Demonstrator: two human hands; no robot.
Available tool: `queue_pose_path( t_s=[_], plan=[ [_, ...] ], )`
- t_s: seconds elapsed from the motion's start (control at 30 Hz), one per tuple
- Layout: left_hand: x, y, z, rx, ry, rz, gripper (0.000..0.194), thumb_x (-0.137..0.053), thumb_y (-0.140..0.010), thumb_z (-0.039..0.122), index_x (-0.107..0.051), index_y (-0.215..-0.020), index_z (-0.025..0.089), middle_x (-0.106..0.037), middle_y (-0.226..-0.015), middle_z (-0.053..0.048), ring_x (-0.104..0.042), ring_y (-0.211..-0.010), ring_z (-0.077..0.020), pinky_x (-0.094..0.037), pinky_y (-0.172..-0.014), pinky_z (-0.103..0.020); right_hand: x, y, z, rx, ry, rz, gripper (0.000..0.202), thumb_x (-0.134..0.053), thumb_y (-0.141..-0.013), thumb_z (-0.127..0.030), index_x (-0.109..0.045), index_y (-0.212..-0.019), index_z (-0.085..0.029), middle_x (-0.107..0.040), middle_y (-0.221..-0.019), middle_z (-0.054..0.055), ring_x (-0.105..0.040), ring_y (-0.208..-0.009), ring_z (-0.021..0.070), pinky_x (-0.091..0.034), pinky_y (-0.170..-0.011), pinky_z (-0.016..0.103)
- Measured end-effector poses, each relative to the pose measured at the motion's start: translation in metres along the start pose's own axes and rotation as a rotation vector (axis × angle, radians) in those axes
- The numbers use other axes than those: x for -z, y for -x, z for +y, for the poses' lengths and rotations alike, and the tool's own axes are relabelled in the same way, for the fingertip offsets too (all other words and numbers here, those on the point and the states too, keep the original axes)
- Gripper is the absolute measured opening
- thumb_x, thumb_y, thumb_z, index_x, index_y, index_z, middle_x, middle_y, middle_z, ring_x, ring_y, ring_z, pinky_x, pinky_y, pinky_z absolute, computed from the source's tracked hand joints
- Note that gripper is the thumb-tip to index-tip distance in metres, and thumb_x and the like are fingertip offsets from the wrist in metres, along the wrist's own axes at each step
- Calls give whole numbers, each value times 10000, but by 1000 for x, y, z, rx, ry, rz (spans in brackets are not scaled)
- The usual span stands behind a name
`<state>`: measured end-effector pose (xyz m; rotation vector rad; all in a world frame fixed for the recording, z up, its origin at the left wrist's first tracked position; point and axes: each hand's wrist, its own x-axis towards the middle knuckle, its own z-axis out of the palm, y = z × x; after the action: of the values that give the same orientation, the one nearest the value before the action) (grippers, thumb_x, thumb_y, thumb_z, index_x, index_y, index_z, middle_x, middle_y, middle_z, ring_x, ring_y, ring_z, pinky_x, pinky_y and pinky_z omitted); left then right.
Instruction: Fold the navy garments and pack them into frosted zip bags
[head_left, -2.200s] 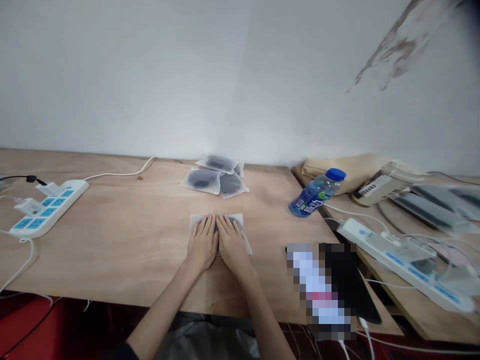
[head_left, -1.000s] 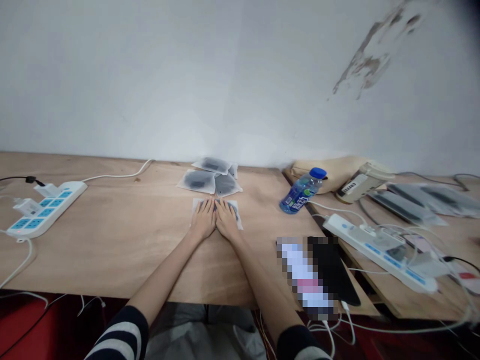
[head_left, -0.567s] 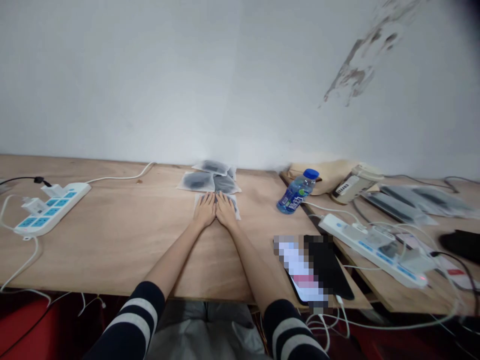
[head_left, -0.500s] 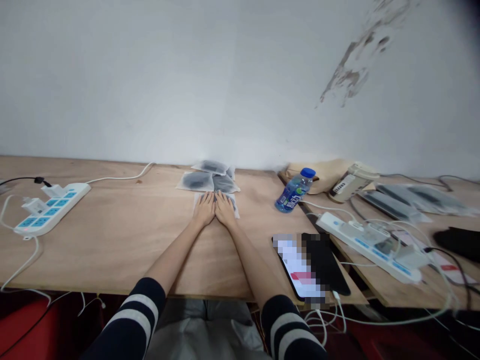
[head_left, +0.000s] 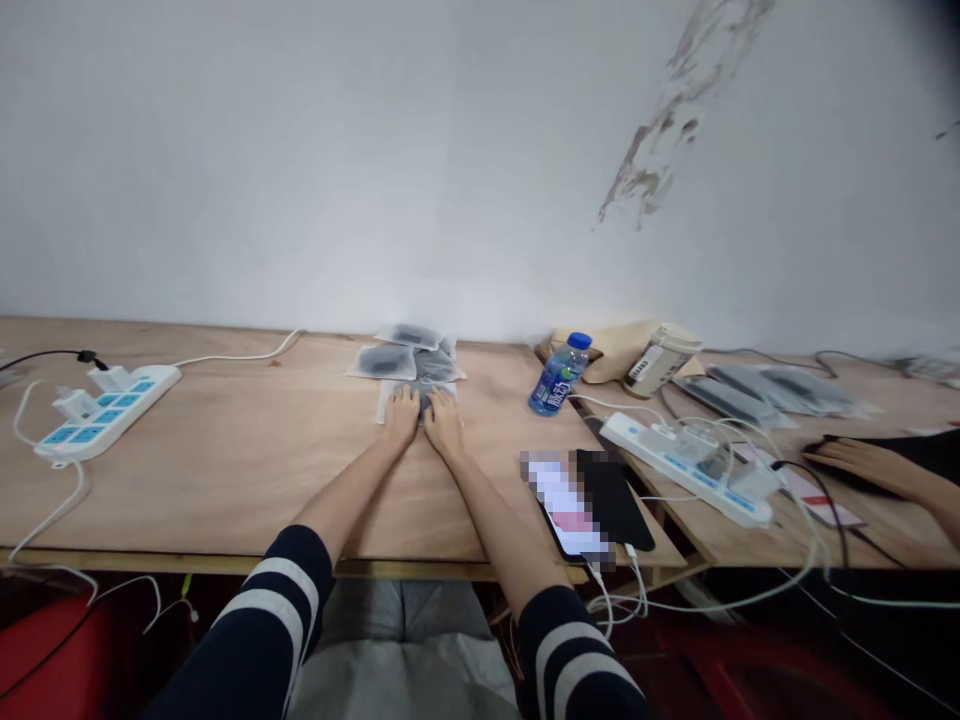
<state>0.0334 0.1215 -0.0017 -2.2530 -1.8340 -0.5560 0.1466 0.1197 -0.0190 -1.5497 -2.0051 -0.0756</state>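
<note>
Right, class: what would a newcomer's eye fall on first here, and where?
Probably the left hand and right hand, side by side on a frosted bag near the picture's middle. Next, perhaps, the blue-capped bottle to their right, then the white power strip at the far left.

Cool, flat, dimmish light is falling on the table, the wall glowing palest low in the middle. Faint shadows are lying around the forearms. Packets are looking soft; pixelation is covering the phone; far-right corner is darkening.
</note>
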Motion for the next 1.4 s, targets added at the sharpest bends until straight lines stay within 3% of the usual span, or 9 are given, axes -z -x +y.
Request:
queue_pose_path(
  t_s=[0.13,0.27,0.43,0.7,0.87,1.03,1.23,1.4],
  plan=[
    [4,11,-4,-14,37,-20,302,-462,-970,275,-592,-1199,127,-606,-1205,-144,-596,-1102,-236,-493,-942,-406,4,10,-1,18,20,-38,429,-411,-903,-168,-595,-1289,-135,-530,-1416,129,-424,-1342,232,-267,-1139,424],
    [3,24,-13,-72,86,-57,422,-316,-992,246,-504,-1357,152,-526,-1392,-141,-481,-1297,-224,-391,-1075,-385,9,10,0,54,49,-89,443,-371,-949,-212,-557,-1345,-144,-493,-1456,117,-391,-1370,221,-242,-1148,415],
    [-2,32,-20,-100,114,-100,535,-292,-991,351,-320,-1497,182,-325,-1567,-103,-260,-1457,-245,-258,-1159,-480,10,12,1,71,96,-131,486,-352,-980,-286,-452,-1438,-161,-337,-1557,112,-280,-1436,251,-223,-1151,457],
    [-8,34,-19,-84,130,-102,557,-274,-994,362,-267,-1521,184,-240,-1600,-103,-171,-1485,-259,-245,-1162,-494,11,15,1,80,145,-148,501,-301,-994,-303,-408,-1467,-174,-316,-1569,97,-268,-1442,251,-219,-1150,465],
    [-7,36,-17,-84,144,-87,544,-271,-995,350,-300,-1508,172,-261,-1593,-106,-194,-1477,-271,-254,-1154,-500,17,14,0,100,159,-136,488,-345,-979,-303,-458,-1436,-174,-397,-1527,104,-332,-1404,255,-250,-1129,444],
    [-4,34,-16,-100,146,-41,513,-317,-982,323,-361,-1476,193,-372,-1541,-102,-308,-1424,-279,-282,-1132,-498,20,4,4,130,152,-95,437,-401,-955,-311,-554,-1349,-199,-526,-1419,106,-459,-1278,261,-306,-1068,425],
    [-3,10,-21,-168,146,14,381,-361,-967,263,-552,-1292,207,-612,-1245,-92,-548,-1132,-239,-412,-991,-413,15,-4,7,127,138,-33,367,-447,-929,-309,-617,-1243,-222,-603,-1281,111,-509,-1159,265,-340,-989,417],
    [-6,2,-23,-188,186,39,324,-402,-948,227,-589,-1211,203,-618,-1100,-97,-561,-1034,-238,-431,-926,-400,16,-8,8,120,145,-41,336,-462,-919,-335,-617,-1206,-253,-619,-1209,86,-520,-1076,256,-360,-924,399]
  ],
)
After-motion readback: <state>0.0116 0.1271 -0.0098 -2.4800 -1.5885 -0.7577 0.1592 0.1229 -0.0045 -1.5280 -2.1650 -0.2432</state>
